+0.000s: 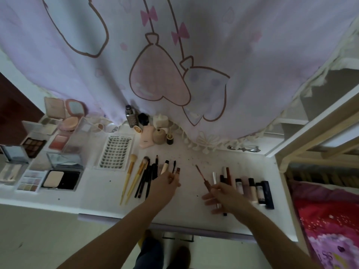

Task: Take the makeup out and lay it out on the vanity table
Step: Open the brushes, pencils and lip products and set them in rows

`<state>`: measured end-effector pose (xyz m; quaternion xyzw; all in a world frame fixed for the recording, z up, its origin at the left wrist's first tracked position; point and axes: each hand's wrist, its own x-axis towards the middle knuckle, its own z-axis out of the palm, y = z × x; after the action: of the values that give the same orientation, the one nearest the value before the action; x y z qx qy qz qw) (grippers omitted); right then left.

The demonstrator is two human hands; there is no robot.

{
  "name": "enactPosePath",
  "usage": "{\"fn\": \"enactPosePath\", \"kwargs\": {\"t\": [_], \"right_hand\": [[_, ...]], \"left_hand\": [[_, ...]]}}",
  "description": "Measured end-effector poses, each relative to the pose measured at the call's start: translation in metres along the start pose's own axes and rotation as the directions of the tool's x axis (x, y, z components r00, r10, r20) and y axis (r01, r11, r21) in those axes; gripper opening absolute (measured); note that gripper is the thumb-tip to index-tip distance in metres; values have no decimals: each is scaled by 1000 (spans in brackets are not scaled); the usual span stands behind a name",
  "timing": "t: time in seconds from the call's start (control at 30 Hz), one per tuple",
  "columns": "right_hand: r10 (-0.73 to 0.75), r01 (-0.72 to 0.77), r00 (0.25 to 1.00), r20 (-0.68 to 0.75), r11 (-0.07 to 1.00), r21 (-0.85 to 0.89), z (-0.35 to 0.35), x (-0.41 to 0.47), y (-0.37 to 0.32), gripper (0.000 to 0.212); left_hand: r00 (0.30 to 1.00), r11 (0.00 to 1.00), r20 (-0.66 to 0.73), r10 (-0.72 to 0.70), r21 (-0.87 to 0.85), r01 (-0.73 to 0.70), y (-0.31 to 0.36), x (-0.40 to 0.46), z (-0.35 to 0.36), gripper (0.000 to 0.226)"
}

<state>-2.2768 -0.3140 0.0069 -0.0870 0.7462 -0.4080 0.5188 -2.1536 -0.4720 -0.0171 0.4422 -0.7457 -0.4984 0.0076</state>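
Makeup lies spread over the white vanity table (97,199). My left hand (165,184) pinches a small brown-capped tube (177,171) at the right end of a row of brushes (142,176) and pencils. My right hand (223,195) holds a thin reddish-brown wand (202,176) that points up and to the left, above the table. Right of that hand stands a row of lipsticks and tubes (252,189). Open palettes and compacts (48,152) fill the left side. A false-lash card (116,152) lies by the brushes.
A pink-and-white curtain (174,65) hangs over the table's back edge. Small bottles and jars (151,129) cluster beneath it. An eyelash curler (244,148) lies at the back right. A bed frame (310,136) and red bedding (326,220) border the right. Dark specks dot the table's middle.
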Motion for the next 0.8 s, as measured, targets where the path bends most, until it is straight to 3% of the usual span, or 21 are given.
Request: {"fn": "enactPosePath", "kwargs": {"t": [0.1,0.2,0.3,0.53,0.8], "right_hand": [[-59,32,993,-104,968,-251,30,18,11,14],[-194,77,957,-215,887,-454,51,40,12,15],[-218,61,923,-316,896,-441,69,56,11,19],[-178,-4,920,-349,887,-462,92,74,1,30],[-166,-25,936,-311,848,-530,106,81,-4,33]], "left_hand": [[993,975,-109,43,223,-18,-2,13,12,30],[972,836,-166,168,547,-51,-6,25,20,33],[972,733,-131,197,678,-57,-13,36,22,37],[958,572,-48,282,810,-128,-26,49,18,37],[841,490,-58,537,834,-255,-47,54,7,21]]}}
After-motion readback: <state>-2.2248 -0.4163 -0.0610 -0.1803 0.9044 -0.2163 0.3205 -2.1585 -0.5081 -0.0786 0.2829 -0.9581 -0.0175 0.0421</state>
